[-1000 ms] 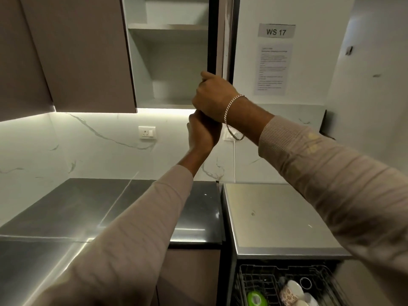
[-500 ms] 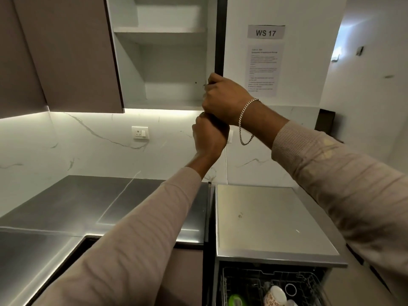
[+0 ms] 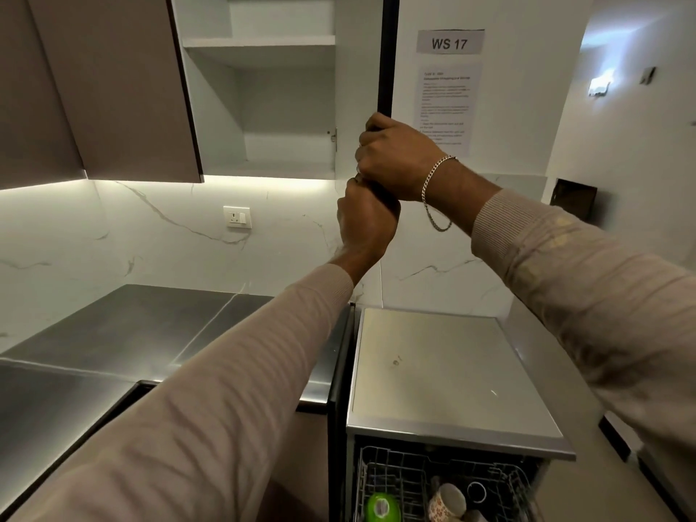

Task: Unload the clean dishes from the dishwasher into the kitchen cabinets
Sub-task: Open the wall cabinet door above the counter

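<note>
Open cabinet [image 3: 263, 118] top centre, one shelf [image 3: 260, 43] inside. Closed cabinet [image 3: 113, 88] to its left. Open door [image 3: 388, 50] edge-on at the cabinet's right. Right hand [image 3: 399, 160] wraps the door's lower end, left hand [image 3: 367, 220] directly under it, touching. Notices [image 3: 450, 41] on the wall right of the door. Socket [image 3: 236, 217] on the backsplash below the cabinet. Countertop [image 3: 132, 333] lower left, dishwasher [image 3: 444, 371] just beside it on the right. Rack [image 3: 501, 480] in the dishwasher's front, cup [image 3: 448, 501] inside.

Right hand [image 3: 395, 160] gripping lower edge of open cabinet door [image 3: 388, 50], left hand [image 3: 367, 220] curled just beneath, dishwasher rack [image 3: 395, 469] below
</note>
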